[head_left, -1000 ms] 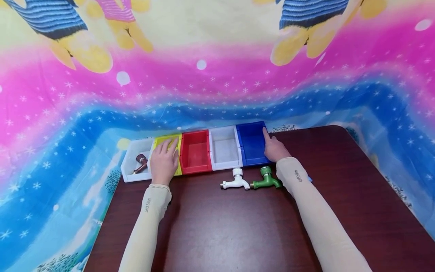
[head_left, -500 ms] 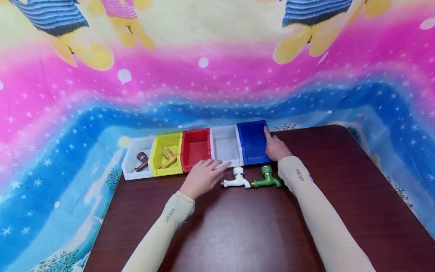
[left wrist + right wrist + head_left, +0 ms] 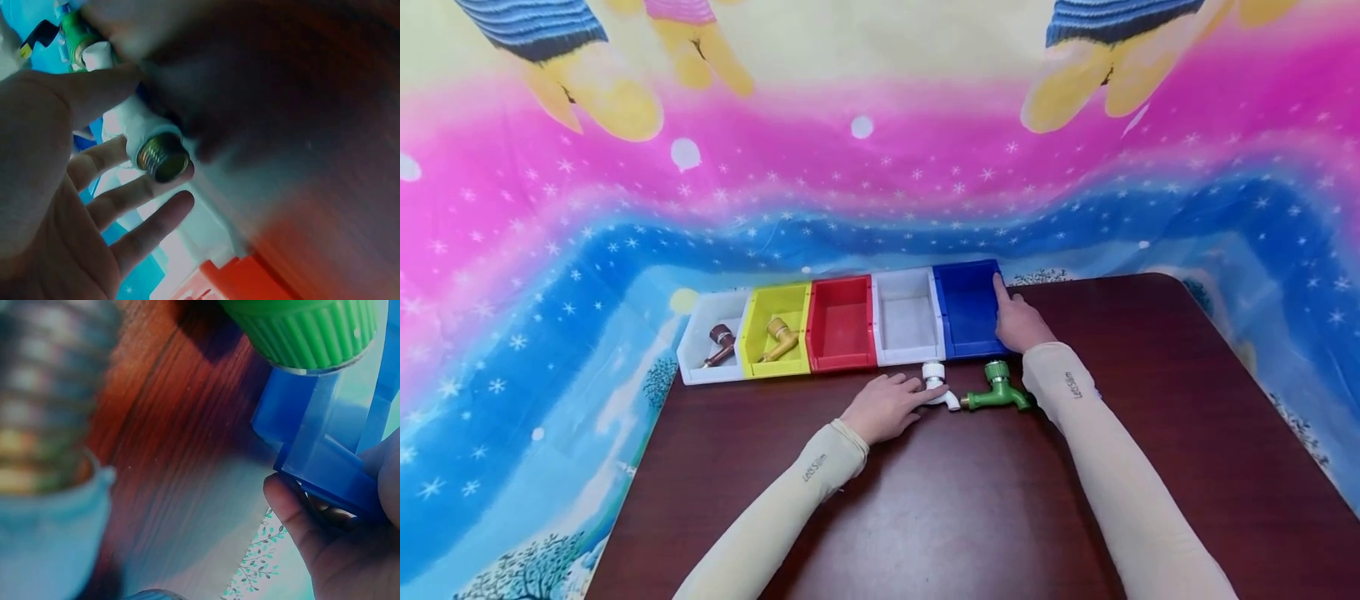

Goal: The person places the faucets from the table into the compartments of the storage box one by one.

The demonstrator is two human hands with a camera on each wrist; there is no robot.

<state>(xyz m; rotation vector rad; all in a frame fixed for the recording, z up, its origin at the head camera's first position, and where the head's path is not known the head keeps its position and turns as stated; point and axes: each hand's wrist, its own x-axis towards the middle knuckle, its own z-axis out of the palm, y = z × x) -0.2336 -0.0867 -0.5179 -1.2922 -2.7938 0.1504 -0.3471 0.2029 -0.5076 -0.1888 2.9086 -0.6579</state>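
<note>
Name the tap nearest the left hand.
The white tap, partly covered by the left hand; the green tap, brown tap and yellow tap all lie farther off.

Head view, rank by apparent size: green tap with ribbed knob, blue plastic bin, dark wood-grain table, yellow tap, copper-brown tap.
Largest to smallest:
1. Dark wood-grain table
2. Blue plastic bin
3. Green tap
Unranked, below these: yellow tap and copper-brown tap; they look near-equal.
</note>
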